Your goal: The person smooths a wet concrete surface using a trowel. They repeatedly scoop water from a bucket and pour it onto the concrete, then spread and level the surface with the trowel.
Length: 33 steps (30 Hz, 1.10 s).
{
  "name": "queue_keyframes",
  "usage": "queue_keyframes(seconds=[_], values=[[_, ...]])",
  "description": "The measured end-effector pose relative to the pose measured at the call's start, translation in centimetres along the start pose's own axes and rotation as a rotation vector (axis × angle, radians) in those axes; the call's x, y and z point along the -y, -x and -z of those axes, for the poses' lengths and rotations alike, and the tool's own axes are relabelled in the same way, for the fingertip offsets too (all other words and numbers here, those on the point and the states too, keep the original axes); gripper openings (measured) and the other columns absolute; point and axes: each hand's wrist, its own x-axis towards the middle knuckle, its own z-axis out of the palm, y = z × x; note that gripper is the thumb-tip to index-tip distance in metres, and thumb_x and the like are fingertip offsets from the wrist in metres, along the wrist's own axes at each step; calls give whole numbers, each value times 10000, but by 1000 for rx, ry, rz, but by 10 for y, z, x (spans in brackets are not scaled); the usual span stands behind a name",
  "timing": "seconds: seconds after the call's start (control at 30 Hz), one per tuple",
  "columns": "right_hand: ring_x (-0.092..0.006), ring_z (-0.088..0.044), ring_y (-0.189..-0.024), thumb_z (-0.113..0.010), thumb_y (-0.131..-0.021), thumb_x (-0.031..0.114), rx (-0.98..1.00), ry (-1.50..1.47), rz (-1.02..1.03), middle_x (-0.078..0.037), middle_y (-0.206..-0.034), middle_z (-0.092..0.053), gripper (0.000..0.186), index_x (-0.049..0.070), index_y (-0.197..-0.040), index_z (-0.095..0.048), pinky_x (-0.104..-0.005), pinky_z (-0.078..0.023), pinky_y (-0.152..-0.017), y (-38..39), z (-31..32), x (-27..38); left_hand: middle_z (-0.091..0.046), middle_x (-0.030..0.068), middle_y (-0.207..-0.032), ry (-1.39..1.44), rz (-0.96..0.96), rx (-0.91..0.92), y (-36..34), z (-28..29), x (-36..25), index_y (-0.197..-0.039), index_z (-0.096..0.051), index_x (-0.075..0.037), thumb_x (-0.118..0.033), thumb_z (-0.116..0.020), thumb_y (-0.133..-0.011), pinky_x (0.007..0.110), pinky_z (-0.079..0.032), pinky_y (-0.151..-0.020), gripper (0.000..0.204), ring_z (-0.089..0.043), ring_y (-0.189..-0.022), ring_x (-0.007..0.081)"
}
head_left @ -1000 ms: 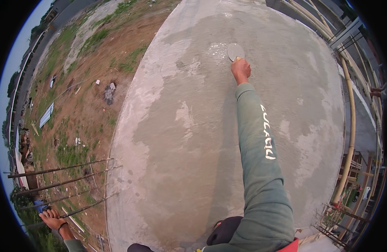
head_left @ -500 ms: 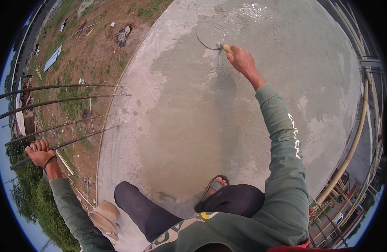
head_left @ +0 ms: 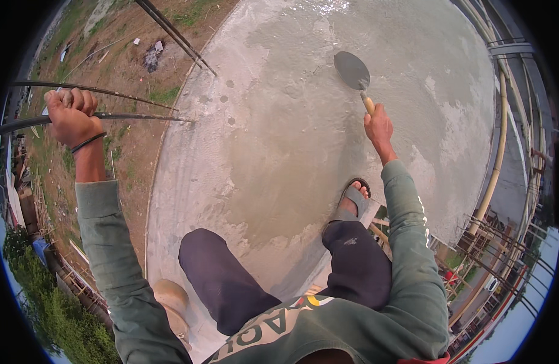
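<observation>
My right hand (head_left: 379,128) is wrapped round the wooden handle of a trowel (head_left: 352,69). Its rounded dark blade points away from me over the wet grey cement surface (head_left: 279,164); whether it touches the cement I cannot tell. Off to the left, my left hand (head_left: 74,118) is closed in a fist round a dark steel rod (head_left: 140,116), one of several jutting out from the slab's left edge. Another rod (head_left: 121,94) runs just beyond that fist.
A tan rounded container (head_left: 171,297) stands beside my left knee. My sandalled right foot (head_left: 356,193) rests at the slab's near right edge. Past the left edge lies brown ground (head_left: 140,79) well below. Bamboo poles (head_left: 496,158) line the right side.
The trowel has come nearer and swung right, its blade now turned face-on. My left hand, still on a rod, appears farther forward. My right foot has shifted right, and the view has turned.
</observation>
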Motion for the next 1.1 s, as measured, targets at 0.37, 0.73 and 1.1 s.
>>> queue_keyframes(seconds=[0.37,0.73,1.1], values=[[-486,-655,-913,-610,-863,272,312,49,-137,-306,-957,-671,324,23,-1067,-565,-568,-515,-781,192,33,37,-362,-13,-561,183,25,70,-15,8,17,-693,-446,-89,-283,-558,-974,297,-268,-421,360,-343,-443,115],[-464,-663,-936,-625,-888,332,-39,-130,-629,-251,-962,-698,389,68,-1173,-613,-545,-508,-810,184,28,-96,-306,-4,-575,79,-56,138,-56,11,42,-694,-364,-118,-311,-504,-995,307,-228,-442,384,-273,-435,135],[-458,-665,-919,-621,-892,357,-202,-8,-733,-240,-974,-702,332,112,-1114,-655,-547,-520,-786,192,57,-104,-255,-15,-587,78,26,147,-92,34,58,-718,-333,-142,-308,-457,-1003,311,-181,-479,353,-210,-472,123]])
